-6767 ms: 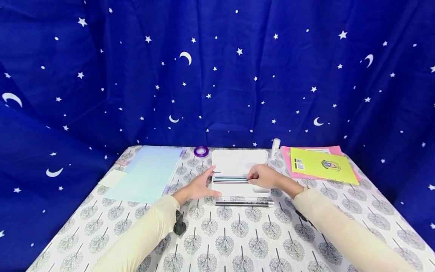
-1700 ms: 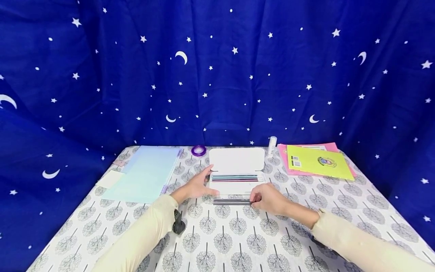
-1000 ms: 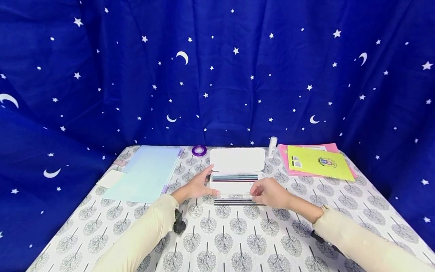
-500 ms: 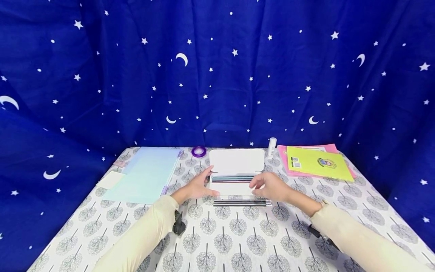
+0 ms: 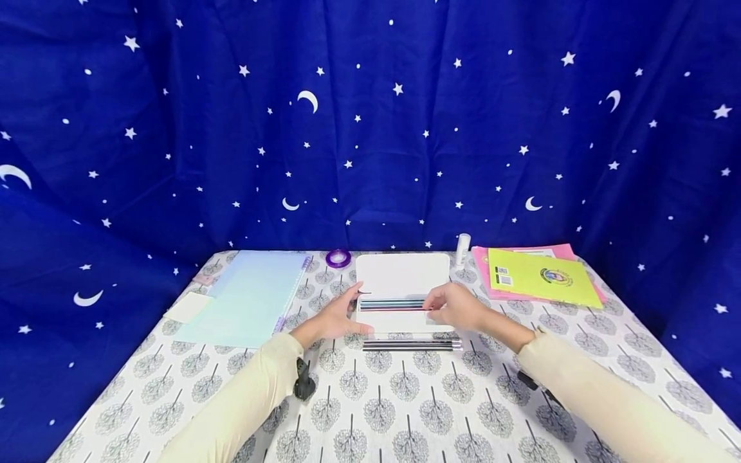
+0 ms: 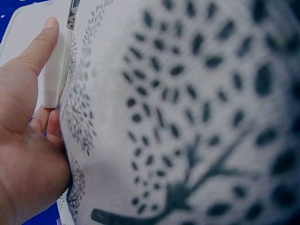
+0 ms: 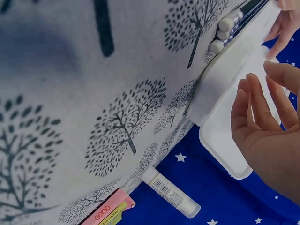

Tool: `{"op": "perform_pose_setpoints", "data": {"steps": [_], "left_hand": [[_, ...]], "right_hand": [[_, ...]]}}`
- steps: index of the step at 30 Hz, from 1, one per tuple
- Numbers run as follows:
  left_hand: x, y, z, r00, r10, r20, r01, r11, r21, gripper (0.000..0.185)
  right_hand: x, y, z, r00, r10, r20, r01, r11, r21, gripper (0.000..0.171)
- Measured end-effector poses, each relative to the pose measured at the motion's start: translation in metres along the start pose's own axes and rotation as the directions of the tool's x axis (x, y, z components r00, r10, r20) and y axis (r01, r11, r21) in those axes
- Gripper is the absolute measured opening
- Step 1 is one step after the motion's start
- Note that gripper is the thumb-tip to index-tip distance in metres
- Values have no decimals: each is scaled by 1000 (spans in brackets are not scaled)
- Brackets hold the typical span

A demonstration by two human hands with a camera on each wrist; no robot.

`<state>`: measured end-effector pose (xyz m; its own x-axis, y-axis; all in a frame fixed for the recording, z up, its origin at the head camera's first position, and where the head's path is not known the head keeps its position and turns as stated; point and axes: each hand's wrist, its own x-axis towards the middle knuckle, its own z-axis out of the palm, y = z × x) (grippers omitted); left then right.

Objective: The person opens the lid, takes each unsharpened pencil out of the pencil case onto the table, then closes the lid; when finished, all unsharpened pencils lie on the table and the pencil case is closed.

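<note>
The left hand [image 5: 334, 316] is laid against the left end of the white pencil case [image 5: 403, 278], which lies open in the middle of the table [image 5: 382, 411]. From the left wrist, the thumb [image 6: 41, 44] is seen stretched straight along the wall of the case, and the other fingers are loosely bent beneath it; nothing is clasped. The right hand [image 5: 457, 307] is held over the right end of the case's tray. From the right wrist, its fingers [image 7: 255, 110] are seen nearly straight and slightly spread, close to the rim but apart from it. In the head view, a thin coloured pencil [image 5: 393, 308] seems to be met by the fingertips; whether it is pinched cannot be told. A row of coloured pencils [image 5: 391, 303] is laid lengthwise in the tray. Three dark pencils [image 5: 412, 345] with white erasers [image 7: 221, 35] are laid side by side on the cloth just in front of the case.

Much of the left wrist view is filled by blurred tablecloth, and most of the case is cut off there. The right ends of the tray's pencils are hidden behind the right hand. A glue stick [image 7: 171, 192], a purple tape roll [image 5: 338, 258], a pale blue notebook [image 5: 253, 296] and a yellow booklet [image 5: 541, 278] are set along the far edge.
</note>
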<state>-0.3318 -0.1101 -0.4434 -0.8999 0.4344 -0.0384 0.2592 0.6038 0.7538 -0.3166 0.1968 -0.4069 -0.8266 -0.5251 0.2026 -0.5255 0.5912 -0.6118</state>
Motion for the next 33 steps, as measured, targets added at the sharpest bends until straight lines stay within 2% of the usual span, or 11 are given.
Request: {"op": "perform_pose_setpoints", "data": {"steps": [9, 18, 24, 33], "left_hand": [[0, -3, 1, 1000, 4, 7, -4, 1000, 5, 113], [0, -2, -1, 1000, 7, 6, -7, 1000, 6, 113], [0, 0, -2, 1000, -3, 3, 3, 1000, 9, 113], [0, 0, 0, 1000, -7, 5, 7, 1000, 8, 112]], "right_hand": [[16, 6, 6, 1000, 4, -25, -7, 992, -127, 13], [25, 11, 11, 999, 41, 9, -39, 988, -153, 9], [30, 13, 11, 999, 24, 26, -20, 990, -140, 6], [32, 12, 12, 999, 15, 48, -5, 978, -210, 10]]}}
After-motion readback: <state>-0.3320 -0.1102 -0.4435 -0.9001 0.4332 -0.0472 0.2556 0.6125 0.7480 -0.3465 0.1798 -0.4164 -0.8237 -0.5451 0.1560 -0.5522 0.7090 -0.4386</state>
